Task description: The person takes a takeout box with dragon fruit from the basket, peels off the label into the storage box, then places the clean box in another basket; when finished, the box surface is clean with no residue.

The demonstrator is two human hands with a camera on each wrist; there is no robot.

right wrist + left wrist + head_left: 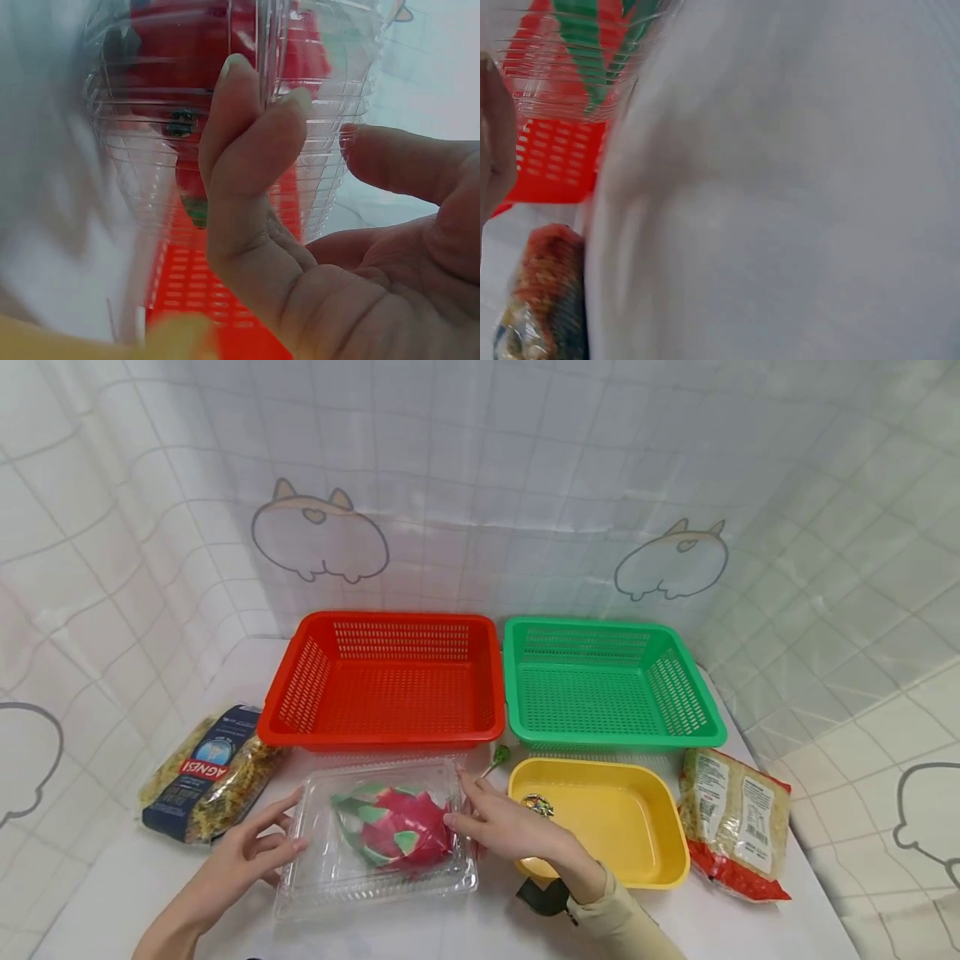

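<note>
A clear plastic clamshell box [311, 868] with a pink and green dragon fruit [405, 827] inside lies in front of the red basket. My left hand [243, 856] holds its left edge, the thumb over the top and the other fingers partly hidden at the side. At the right edge my right hand [510, 822] grips the box, thumb on the lid. The right wrist view shows bent fingers [251, 161] pressed against the ribbed side wall by the rim. Whether the box touches the table, I cannot tell.
Behind stand a red basket [382, 746] and a green basket [618, 741]. A yellow bin [607, 818] holds a small shiny wrapped item [537, 805]. A green-headed lollipop [501, 754] lies near it. A pasta bag [210, 772] flanks the left, a grain bag [738, 818] the right.
</note>
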